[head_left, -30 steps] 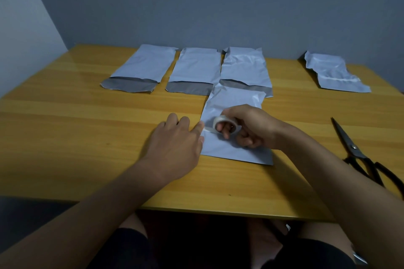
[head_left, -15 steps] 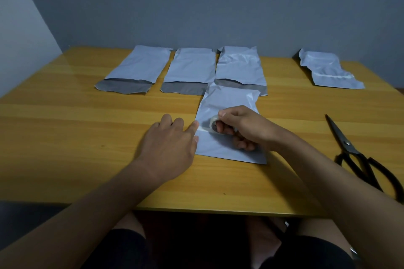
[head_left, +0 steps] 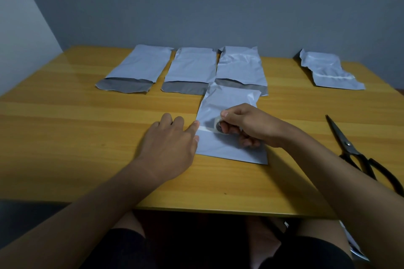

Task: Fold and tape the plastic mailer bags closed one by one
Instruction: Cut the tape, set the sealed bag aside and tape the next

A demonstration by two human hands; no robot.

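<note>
A folded white mailer bag [head_left: 229, 102] lies flat on the wooden table [head_left: 76, 137] in front of me. My right hand [head_left: 247, 124] grips a roll of clear tape [head_left: 218, 126] on top of the bag. A strip of tape [head_left: 205, 130] runs from the roll to the bag's left edge. My left hand [head_left: 170, 146] lies flat beside that edge, its index fingertip pressing the tape end down. Three unfolded mailer bags sit in a row behind: left [head_left: 140, 67], middle [head_left: 190, 67] and right [head_left: 240, 65], each with a grey open flap toward me.
A crumpled taped mailer bag [head_left: 328, 72] lies at the back right. Black scissors [head_left: 358, 155] rest near the table's right edge, blades pointing away. A grey wall stands behind the table. My knees show below the front edge.
My right hand has drawn the tape roll rightward across the bag, pulling out a longer strip. My left hand has kept its place at the bag's left edge.
</note>
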